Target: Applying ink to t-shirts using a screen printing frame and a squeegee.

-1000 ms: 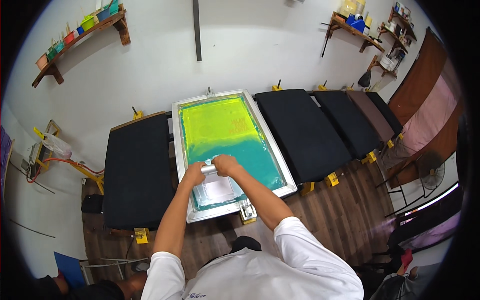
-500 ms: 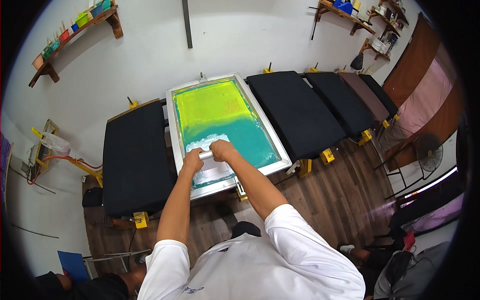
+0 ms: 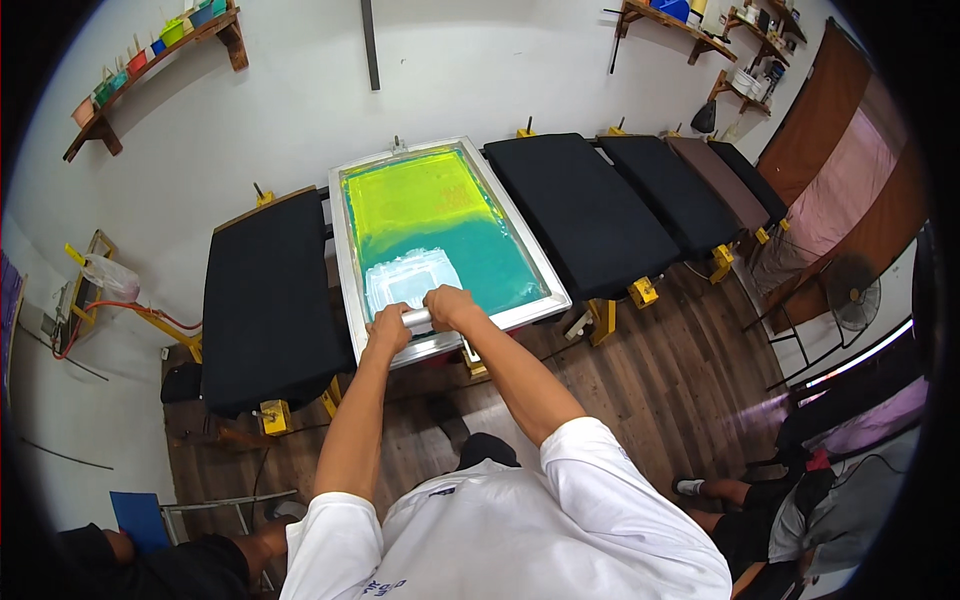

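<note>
Handle [image 3: 416,317], silver-grey and bar-shaped, sits at the near end of the screen frame [image 3: 512,220], left of that frame's middle. Its long axis runs left to right, rising slightly toward the right, roughly parallel to the frame's near rail and crosswise to the frame's length. Both hands are clenched around it: the left hand [image 3: 391,327] at its left end, closer to the frame's near left corner, the right hand [image 3: 452,309] at its right end, a little farther in from that corner. White patch [image 3: 412,276] lies inside the frame, just beyond the hands on the side away from the person, with teal mesh [image 3: 495,265] to its right and yellow-green ink [image 3: 400,195] toward the frame's far end. Whether anything under the handle touches the mesh cannot be told; the hands hide it.
</note>
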`<act>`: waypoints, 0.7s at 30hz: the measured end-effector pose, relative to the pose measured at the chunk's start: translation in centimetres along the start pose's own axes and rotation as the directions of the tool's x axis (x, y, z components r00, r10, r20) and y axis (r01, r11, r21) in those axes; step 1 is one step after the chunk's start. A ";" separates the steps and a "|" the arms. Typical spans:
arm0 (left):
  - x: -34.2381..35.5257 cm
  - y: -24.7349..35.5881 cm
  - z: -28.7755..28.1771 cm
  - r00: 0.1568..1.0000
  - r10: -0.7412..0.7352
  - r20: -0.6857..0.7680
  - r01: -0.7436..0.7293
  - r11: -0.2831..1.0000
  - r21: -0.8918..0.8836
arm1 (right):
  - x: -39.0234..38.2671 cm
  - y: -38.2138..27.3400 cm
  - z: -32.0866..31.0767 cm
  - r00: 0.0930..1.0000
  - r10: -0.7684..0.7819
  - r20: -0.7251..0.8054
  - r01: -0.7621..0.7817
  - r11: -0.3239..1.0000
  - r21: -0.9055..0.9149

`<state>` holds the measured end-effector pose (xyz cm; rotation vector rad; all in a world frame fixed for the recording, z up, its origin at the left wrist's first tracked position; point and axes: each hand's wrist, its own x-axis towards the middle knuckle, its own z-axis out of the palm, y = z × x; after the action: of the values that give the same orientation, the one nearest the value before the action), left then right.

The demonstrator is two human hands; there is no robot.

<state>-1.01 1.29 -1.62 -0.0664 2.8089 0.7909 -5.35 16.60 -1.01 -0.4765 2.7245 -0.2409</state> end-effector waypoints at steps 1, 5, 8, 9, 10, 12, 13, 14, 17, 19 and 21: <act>-0.5 0.1 0.3 0.999 0.024 -0.025 -0.024 1.000 0.008 | -0.4 0.3 0.5 0.999 -0.033 -0.032 0.034 0.999 0.012; -2.8 -1.8 3.0 0.969 0.203 -0.143 -0.205 0.979 0.004 | -3.1 0.2 3.0 0.982 -0.132 -0.133 0.123 0.990 -0.074; -5.4 -1.9 3.7 0.931 0.312 -0.190 -0.323 0.946 -0.028 | -5.9 0.3 4.0 0.962 -0.198 -0.188 0.183 0.979 -0.091; -5.5 -1.9 3.4 0.920 0.342 -0.189 -0.350 0.937 -0.007 | -5.9 0.5 4.7 0.941 -0.212 -0.262 0.193 0.976 -0.096; -5.6 -1.7 3.4 0.936 0.328 -0.130 -0.328 0.944 0.020 | -6.3 0.7 4.7 0.941 -0.224 -0.253 0.209 0.974 -0.086; -6.2 -2.0 3.8 0.927 0.340 -0.156 -0.336 0.940 0.051 | -6.6 0.7 4.8 0.952 -0.233 -0.200 0.226 0.972 -0.059; -6.6 -1.8 3.7 0.950 0.297 -0.099 -0.294 0.955 0.043 | -7.0 0.9 4.8 0.952 -0.251 -0.174 0.249 0.968 -0.032; -7.0 -1.5 3.6 0.961 0.268 -0.069 -0.268 0.963 0.014 | -7.1 1.3 4.6 0.952 -0.268 -0.149 0.270 0.963 -0.004; -7.8 -0.4 1.9 0.980 0.192 0.054 -0.190 0.981 -0.050 | -9.6 3.3 2.1 0.946 -0.293 -0.138 0.310 0.942 0.130; -8.0 0.2 0.2 0.979 0.185 0.088 -0.183 0.983 -0.032 | -11.0 6.4 1.1 0.969 -0.235 -0.082 0.249 0.923 0.295; -7.6 0.1 -1.5 0.983 0.158 0.098 -0.131 0.963 -0.237 | -11.8 10.8 1.0 0.977 -0.129 -0.167 0.178 0.929 0.326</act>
<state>6.10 0.43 1.37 0.1450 2.6243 1.1143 2.18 30.77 -0.58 -0.5916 2.7010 -0.8010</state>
